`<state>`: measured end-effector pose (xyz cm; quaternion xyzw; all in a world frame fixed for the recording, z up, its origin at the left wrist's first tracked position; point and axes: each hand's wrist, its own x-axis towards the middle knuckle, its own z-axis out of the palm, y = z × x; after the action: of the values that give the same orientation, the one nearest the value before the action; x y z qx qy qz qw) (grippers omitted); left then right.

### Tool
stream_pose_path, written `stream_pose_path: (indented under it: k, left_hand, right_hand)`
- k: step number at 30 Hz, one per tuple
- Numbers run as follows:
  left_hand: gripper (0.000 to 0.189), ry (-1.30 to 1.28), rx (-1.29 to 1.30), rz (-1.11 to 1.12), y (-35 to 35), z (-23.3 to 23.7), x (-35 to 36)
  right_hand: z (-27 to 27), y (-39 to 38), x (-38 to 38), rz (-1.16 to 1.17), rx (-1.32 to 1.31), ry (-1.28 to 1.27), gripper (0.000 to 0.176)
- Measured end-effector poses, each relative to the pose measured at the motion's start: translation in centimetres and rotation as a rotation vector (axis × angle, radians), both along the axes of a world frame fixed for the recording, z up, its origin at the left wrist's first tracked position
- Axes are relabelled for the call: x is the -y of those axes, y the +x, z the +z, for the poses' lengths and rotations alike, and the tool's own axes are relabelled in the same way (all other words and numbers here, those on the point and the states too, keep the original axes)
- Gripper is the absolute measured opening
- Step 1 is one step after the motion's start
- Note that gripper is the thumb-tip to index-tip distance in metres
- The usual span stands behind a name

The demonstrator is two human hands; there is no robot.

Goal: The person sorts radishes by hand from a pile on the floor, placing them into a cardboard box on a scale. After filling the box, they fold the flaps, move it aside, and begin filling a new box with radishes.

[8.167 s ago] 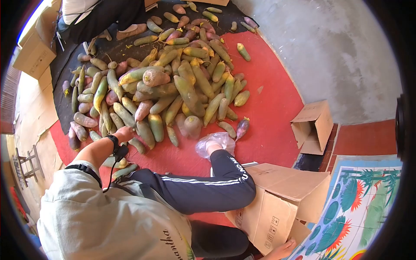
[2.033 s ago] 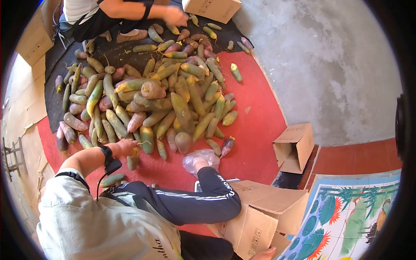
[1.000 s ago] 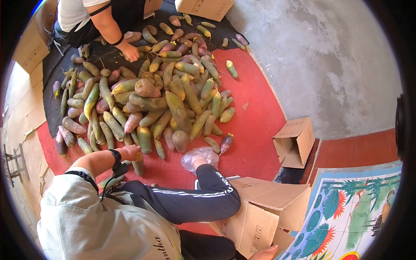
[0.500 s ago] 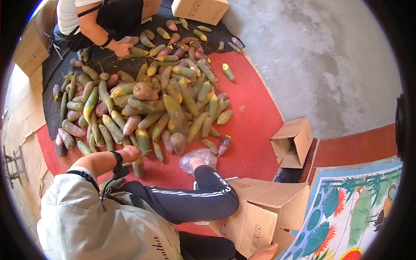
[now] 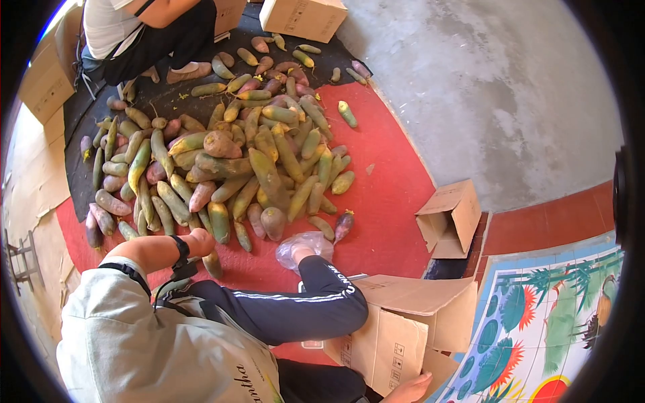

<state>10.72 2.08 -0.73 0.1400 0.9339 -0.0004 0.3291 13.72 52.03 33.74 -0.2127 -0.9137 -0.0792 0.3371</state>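
Note:
My left hand (image 5: 200,242), with a dark band on the wrist, is at the near edge of a large pile of green and purplish root vegetables (image 5: 228,168). Its curled fingers meet the top of a green root vegetable (image 5: 212,265), which points down toward my lap. At the bottom right, my right hand (image 5: 410,388) lies against the lower edge of an open cardboard box (image 5: 396,342), its fingers extended and holding nothing visible. A thin plastic bag (image 5: 316,243) covers a foot beside the pile.
A co-worker (image 5: 111,33) sits behind the pile at the top left. A small open box (image 5: 453,218) stands right of the red mat (image 5: 390,201), and another carton (image 5: 306,18) is at the top. Painted tiles (image 5: 531,322) show at the right.
My left hand and the vegetable at it have shifted slightly toward my body. The co-worker's hand has lifted away from the pile. The view has shifted a little.

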Motion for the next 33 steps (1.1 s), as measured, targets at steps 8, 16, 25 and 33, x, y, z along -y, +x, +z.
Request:
stream_pose_path:
  k: [8,16,25,33]
  left_hand:
    - [0.022,0.060,0.133,-0.115,-0.6,1.7,-1.6]
    - [0.029,0.164,0.182,0.008,-0.7,3.2,-2.3]
    - [0.029,0.275,0.046,0.017,-2.0,5.8,-2.7]
    - [0.022,0.518,-0.378,0.214,-4.2,9.1,-1.8]
  right_hand:
    - [0.4,0.1,0.7,-0.035,0.026,0.028,0.038]
    - [0.5,0.2,0.9,-0.028,0.048,-0.011,0.039]
    - [0.6,0.2,1.1,-0.066,0.053,-0.017,0.040]
    - [0.6,0.4,1.0,0.045,0.002,-0.040,0.039]
